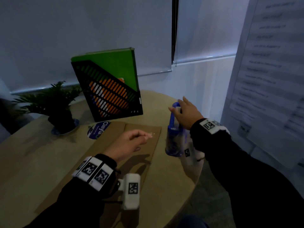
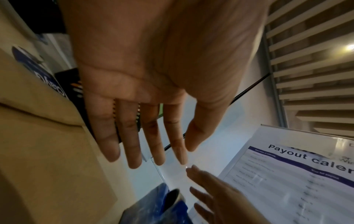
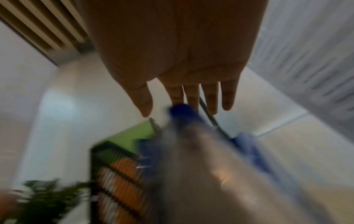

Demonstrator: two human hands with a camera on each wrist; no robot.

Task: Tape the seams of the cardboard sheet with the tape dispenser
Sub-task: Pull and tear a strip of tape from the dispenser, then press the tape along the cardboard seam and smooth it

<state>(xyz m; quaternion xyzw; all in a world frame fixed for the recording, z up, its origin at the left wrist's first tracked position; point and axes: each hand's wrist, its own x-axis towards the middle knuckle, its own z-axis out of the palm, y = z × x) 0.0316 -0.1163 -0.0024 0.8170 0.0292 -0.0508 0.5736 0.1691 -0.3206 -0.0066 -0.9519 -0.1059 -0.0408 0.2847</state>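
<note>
Nearest, the left hand (image 1: pixel 130 143) hovers with fingers straight and loose above the cardboard sheet (image 1: pixel 105 155), holding nothing; just to its right, the right hand (image 1: pixel 185 112) reaches with fingers extended over the blue tape dispenser (image 1: pixel 174 129), standing at the sheet's right edge. Whether it touches is unclear; beyond both hands stand a file holder (image 1: pixel 108 89) and plant (image 1: pixel 54 99).

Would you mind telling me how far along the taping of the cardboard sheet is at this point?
Early stage. Done: the cardboard sheet lies flat on the table; no tape is visible on its crease. In hand: the right hand reaches with straight fingers over the blue tape dispenser beside the sheet, not yet gripping it; the left hand hovers over the sheet. Left: grasping the dispenser and taping every seam.
</note>
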